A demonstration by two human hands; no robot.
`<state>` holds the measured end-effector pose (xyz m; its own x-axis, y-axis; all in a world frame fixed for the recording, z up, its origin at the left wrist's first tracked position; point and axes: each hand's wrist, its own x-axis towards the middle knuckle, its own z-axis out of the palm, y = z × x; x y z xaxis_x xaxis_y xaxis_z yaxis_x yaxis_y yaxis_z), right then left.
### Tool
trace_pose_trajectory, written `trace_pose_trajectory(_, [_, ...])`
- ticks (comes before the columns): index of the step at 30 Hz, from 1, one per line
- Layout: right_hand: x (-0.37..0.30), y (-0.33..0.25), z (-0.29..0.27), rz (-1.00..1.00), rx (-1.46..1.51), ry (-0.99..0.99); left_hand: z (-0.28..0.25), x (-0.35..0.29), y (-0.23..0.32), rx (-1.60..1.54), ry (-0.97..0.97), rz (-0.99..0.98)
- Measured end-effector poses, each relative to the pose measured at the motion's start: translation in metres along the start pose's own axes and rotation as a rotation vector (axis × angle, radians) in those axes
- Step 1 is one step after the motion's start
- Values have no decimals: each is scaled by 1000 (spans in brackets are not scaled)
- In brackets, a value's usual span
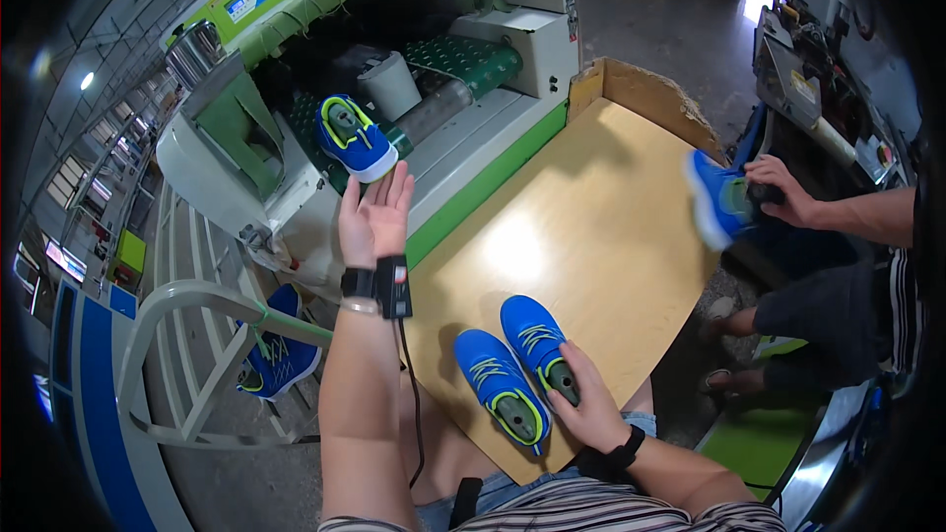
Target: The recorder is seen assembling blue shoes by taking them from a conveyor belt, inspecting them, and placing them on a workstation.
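"Head view: what was nearest the wearer?"

"The left hand [376, 222] was open, palm up, its fingertips at the near end of a lime-lined blue sneaker [360, 146] by the mouth of a conveyor machine [540, 44]. I couldn't tell whether they touched it. The right hand [589, 409] gripped the heel end of a lime-laced sneaker [529, 328] on the wooden tabletop [552, 227]."

"What lay beside that one?"

"Its matching sneaker [485, 371], just to the left, toe pointing away too, a grey-green shoe last [517, 419] filling its opening."

"And farther out?"

"A co-worker's hand [778, 189] held a blurred blue-and-white sneaker [711, 205] near the tabletop's right edge. Green belting [468, 59] showed inside the machine. At left, a dark-blue sneaker [291, 360] showed behind a pale tubular frame [177, 294]."
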<state>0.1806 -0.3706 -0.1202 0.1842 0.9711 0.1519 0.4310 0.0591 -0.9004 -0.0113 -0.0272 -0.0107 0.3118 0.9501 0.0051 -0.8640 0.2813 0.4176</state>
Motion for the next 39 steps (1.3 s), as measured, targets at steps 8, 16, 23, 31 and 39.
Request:
trace_pose_trajectory(8, [116,-52,-67,120,440,100,-65,-101,-16,-36,-28,-217])
trace_pose_trajectory(16, [452,-125,-60,-474,-232,252,-77,-106,-52,520,137,-341])
trace_pose_trajectory(23, [443,-94,26,-143,-748,145,-88,-108,-44,517,148,-376])
trace_pose_trajectory(31, [255,46,15,-90,-969,145,-98,-108,-56,581,120,-341])
trace_pose_trajectory(39, [156,91,-74,52,-99,100,-131,-126,-69,692,6,-411])
